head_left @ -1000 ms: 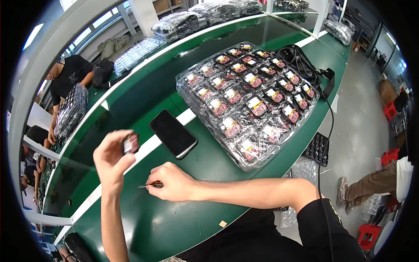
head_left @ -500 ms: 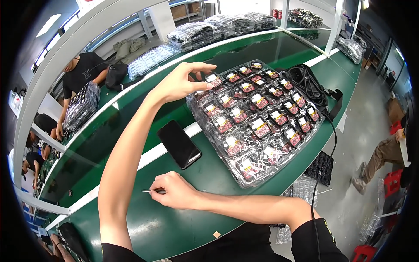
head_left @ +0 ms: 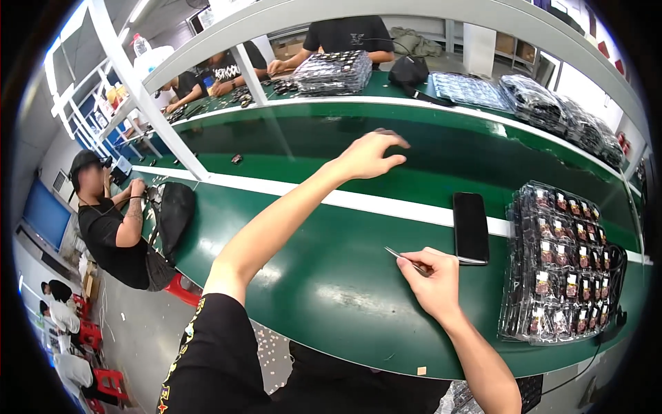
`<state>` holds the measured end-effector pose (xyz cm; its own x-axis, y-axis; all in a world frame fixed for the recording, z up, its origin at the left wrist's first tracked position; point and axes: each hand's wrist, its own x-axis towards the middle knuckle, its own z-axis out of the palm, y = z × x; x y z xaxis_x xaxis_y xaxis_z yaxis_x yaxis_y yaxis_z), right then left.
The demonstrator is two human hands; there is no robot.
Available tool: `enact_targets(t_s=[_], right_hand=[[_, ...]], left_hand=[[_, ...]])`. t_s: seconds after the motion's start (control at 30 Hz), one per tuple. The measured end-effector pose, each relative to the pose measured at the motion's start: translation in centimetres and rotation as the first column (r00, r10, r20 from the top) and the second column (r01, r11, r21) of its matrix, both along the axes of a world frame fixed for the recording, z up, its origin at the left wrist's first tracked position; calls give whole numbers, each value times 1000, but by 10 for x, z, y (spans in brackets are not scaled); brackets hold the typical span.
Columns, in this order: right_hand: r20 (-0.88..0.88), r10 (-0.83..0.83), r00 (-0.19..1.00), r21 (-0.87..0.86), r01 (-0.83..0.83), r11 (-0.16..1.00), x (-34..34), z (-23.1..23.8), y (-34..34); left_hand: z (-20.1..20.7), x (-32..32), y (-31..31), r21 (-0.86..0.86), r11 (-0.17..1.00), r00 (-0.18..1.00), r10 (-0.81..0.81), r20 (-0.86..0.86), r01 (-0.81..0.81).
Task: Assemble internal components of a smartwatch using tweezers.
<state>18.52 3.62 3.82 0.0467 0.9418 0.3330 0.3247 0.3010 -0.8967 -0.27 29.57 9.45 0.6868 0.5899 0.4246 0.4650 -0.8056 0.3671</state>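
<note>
Right hand (head_left: 433, 274) pinches slim silver metal tweezers (head_left: 397, 254), 4 o'clock from view centre; left hand (head_left: 372, 156) spread, seemingly empty, above glossy green belt (head_left: 276, 163). Tweezers probably light, springy, tips bendable; grip mid-shank.

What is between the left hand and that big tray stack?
A black phone lies between the left hand and tray stack, across the white strip, in the head view.

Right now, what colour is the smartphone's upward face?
Black; the smartphone shows best in the head view.
</note>
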Motion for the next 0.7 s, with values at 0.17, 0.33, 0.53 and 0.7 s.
enact_targets(t_s=[0.17,0.33,0.53,0.7], right_hand=[[17,26,1000,-3,-26,1000,-9,1,5],[10,39,999,-13,-39,999,-12,-1,8],[65,-30,997,6,29,1000,6,-4,2],[-97,116,988,72,-110,991,-8,-5,-2]], left_hand=[[-64,-209,24,175,806,781,592,-202,-565],[-89,-359,21,231,368,370,928,-38,-901],[-96,-353,61,211,526,550,832,76,-824],[-71,-453,40,181,498,530,811,247,-848]])
